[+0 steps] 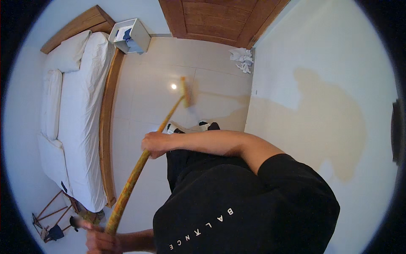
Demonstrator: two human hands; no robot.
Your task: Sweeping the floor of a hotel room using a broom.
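Note:
A long-handled broom with a mottled yellow handle slants across the view, from the lower left up to the middle of the floor. Its yellow head is low over or on the tiles and blurred, so the bristles cannot be made out. My right hand is closed around the middle of the handle, its arm stretched across my body. Lower left, near the handle's upper end, my left hand is wrapped round it too. My shoes stand just short of the broom head.
Along the left runs a bed with a wooden frame, white sheets and pillows. A white bedside cabinet stands past it. Crumpled white paper or cloth lies by the wooden door. The wall is on my right; a wooden rack is lower left.

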